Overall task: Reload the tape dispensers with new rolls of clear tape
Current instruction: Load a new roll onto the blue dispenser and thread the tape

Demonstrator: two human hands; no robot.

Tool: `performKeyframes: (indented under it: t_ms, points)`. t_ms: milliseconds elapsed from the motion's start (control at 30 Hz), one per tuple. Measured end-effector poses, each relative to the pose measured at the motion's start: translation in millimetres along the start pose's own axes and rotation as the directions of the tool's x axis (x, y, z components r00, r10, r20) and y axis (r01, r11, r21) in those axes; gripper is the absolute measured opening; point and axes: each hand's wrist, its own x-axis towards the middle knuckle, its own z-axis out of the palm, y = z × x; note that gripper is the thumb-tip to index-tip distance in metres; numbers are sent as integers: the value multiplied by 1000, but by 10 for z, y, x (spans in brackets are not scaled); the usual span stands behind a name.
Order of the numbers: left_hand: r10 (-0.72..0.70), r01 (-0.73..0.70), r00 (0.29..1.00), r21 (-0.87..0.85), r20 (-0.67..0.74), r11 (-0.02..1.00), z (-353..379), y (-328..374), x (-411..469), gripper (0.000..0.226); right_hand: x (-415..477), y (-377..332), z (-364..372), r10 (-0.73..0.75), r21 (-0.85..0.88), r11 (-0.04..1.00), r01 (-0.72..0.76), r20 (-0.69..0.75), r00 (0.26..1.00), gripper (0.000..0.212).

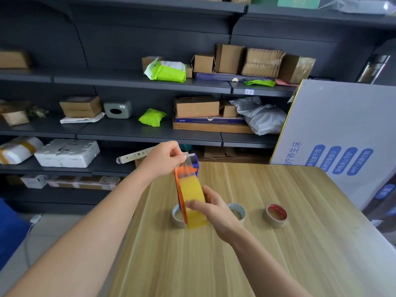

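An orange and blue tape dispenser (179, 190) stands upright above the wooden table (267, 254), with a yellowish roll of tape (192, 194) loaded in it. My right hand (214, 207) grips the roll and dispenser from the right side. My left hand (165, 159) pinches the free end of the clear tape (186, 162) at the dispenser's top, by its toothed blade (192, 155). Three spare rolls lie flat on the table: one (177, 216) half hidden behind the dispenser, one (237, 211) behind my right hand, and a red-cored one (276, 214) to the right.
Dark shelves (137, 82) behind the table hold cardboard boxes, green parcels and grey bags. A large white printed board (338, 133) leans at the right, against the table's far corner. The floor and a blue object (10, 230) lie to the left.
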Motion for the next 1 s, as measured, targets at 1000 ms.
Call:
performKeyframes:
  t_ms: [1000]
  points:
    - [-208, 236, 959, 134, -195, 962, -59, -120, -94, 22, -40, -90, 177, 253, -17, 967, -254, -55, 966, 45]
